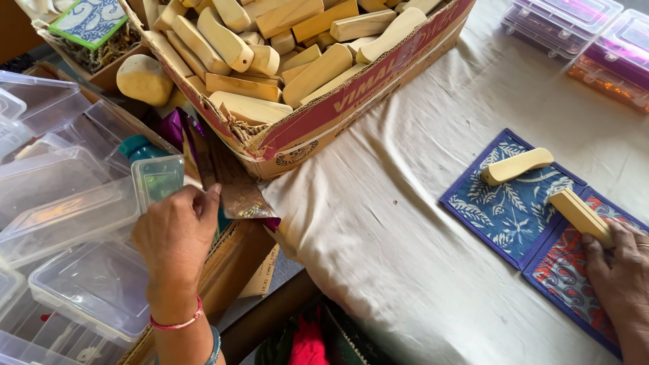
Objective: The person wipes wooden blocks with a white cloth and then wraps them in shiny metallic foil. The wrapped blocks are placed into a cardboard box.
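My left hand [177, 233] reaches left of the table and pinches a shiny brown foil strip [233, 182] beside a cardboard box. My right hand [618, 280] rests at the right edge on a red patterned cloth mat [568, 277], its fingers on a pale wooden block [580, 215]. A second wooden block [517, 165] lies on the blue patterned cloth mat [503, 206] next to it.
A large cardboard box [324, 118] full of wooden blocks sits at the table's far left. Clear plastic containers [67, 216] are stacked at the left. More plastic cases [581, 34] with coloured contents stand at the far right. A white cloth [405, 223] covers the table.
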